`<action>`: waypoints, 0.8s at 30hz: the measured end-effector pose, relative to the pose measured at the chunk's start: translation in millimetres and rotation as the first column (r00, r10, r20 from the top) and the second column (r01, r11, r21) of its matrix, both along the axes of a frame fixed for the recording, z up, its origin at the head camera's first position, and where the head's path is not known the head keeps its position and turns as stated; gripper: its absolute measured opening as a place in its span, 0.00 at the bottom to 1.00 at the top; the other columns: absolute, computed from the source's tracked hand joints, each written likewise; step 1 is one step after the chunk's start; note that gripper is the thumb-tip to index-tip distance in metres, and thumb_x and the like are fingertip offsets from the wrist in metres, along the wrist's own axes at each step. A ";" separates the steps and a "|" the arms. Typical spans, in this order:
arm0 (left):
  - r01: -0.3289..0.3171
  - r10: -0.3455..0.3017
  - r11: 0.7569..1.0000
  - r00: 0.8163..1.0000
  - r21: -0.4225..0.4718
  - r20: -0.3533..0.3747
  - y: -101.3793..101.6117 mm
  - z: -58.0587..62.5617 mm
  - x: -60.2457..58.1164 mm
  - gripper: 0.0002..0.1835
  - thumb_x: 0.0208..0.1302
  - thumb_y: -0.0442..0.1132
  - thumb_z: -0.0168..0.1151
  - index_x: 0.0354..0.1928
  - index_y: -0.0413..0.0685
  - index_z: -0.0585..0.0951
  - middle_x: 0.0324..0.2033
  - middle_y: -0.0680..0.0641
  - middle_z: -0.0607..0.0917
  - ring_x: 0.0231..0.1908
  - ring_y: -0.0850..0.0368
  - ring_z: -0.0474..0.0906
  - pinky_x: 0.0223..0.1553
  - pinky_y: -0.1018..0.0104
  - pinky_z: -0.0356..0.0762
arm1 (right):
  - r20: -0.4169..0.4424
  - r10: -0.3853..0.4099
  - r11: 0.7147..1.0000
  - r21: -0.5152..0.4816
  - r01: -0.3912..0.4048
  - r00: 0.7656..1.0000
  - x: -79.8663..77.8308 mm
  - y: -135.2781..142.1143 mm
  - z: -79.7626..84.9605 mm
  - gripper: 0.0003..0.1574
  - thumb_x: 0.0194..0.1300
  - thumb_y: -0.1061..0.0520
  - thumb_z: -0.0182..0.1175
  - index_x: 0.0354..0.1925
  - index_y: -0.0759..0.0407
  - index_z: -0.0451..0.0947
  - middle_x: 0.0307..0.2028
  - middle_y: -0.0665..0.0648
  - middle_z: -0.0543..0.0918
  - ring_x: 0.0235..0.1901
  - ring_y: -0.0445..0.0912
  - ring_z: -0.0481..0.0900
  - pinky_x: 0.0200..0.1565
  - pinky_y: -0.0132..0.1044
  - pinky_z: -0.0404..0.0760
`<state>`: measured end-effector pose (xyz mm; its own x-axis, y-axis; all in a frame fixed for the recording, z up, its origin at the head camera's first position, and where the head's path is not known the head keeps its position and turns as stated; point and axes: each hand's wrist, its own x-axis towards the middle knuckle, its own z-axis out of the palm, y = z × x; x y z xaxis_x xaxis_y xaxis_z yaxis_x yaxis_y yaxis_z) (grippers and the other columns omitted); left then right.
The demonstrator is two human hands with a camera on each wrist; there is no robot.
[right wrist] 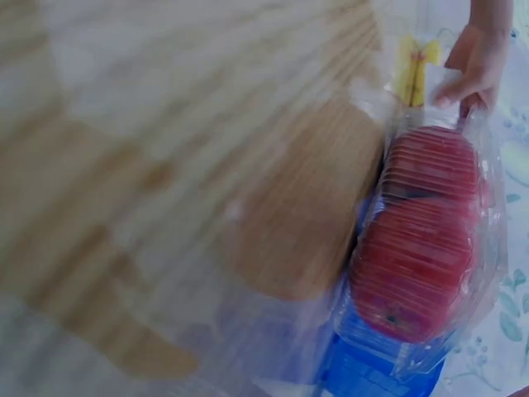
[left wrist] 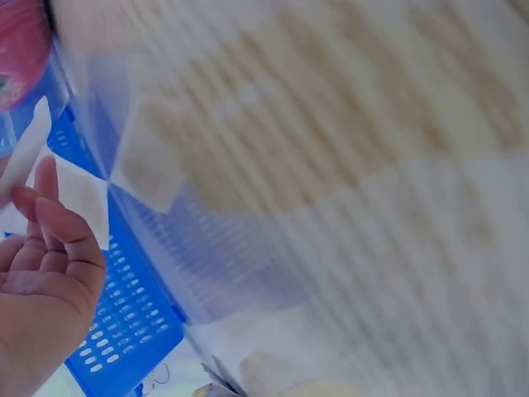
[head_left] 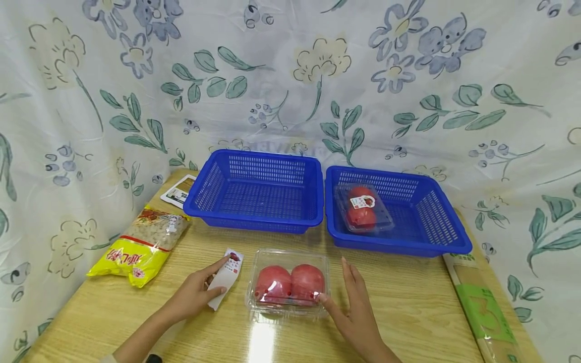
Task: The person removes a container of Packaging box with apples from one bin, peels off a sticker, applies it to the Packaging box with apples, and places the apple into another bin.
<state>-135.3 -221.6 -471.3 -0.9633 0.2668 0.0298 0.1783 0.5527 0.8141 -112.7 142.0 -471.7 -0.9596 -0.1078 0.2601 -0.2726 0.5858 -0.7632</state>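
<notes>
My left hand pinches a strip of white label paper between thumb and fingers; a printed label with a small red fruit picture shows at its upper end. To the right of it, a closed clear plastic box sits on the table with two round red fruits inside, no label showing on its lid. At the box's right side is my right hand, fingers extended and thumb at the front right corner. In the left wrist view the paper stands up beyond the fingers.
Behind are two blue baskets: the left one holds nothing, the right one holds a labelled clear box of red fruits. A yellow food bag and a white card lie left. A long green-banded packet lies right.
</notes>
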 end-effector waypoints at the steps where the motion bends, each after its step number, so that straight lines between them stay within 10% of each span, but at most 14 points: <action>1: -0.011 0.011 1.000 1.000 0.015 -0.004 0.6 1.2 0.1 0.38 0.63 0.30 0.66 0.73 0.36 0.63 0.27 0.49 0.74 0.25 0.68 0.65 0.24 0.73 0.69 | -0.007 0.002 1.000 -0.002 -0.002 1.000 0.2 -0.5 1.0 0.55 0.65 0.47 0.66 0.79 0.43 0.45 0.75 0.69 0.53 0.72 0.69 0.54 0.58 0.77 0.60; 8: -0.014 0.016 0.976 1.000 0.217 -0.008 10.1 12.4 2.7 0.47 0.62 0.28 0.65 0.78 0.42 0.51 0.52 0.29 0.81 0.28 0.69 0.68 0.27 0.73 0.66 | -0.234 0.043 0.998 0.060 -0.030 0.971 -1.4 -11.8 16.3 0.56 0.60 0.50 0.71 0.78 0.48 0.53 0.74 0.66 0.57 0.70 0.66 0.58 0.57 0.74 0.65; 15: 0.083 -0.069 0.922 0.996 0.379 -0.049 29.3 31.5 12.0 0.50 0.62 0.26 0.64 0.78 0.38 0.43 0.55 0.23 0.78 0.34 0.67 0.79 0.30 0.69 0.79 | -0.515 0.237 0.968 0.194 -0.157 0.824 -9.1 -38.7 45.7 0.40 0.69 0.40 0.60 0.71 0.59 0.67 0.54 0.56 0.78 0.54 0.51 0.75 0.53 0.50 0.75; 24: 0.209 -0.192 0.854 0.978 0.476 -0.085 56.5 50.8 28.2 0.45 0.66 0.26 0.60 0.78 0.38 0.45 0.52 0.28 0.80 0.36 0.62 0.83 0.29 0.62 0.83 | -0.152 0.437 0.900 0.070 -0.431 0.887 -10.2 -71.1 66.4 0.38 0.71 0.45 0.60 0.74 0.45 0.62 0.40 0.46 0.86 0.36 0.38 0.80 0.39 0.34 0.81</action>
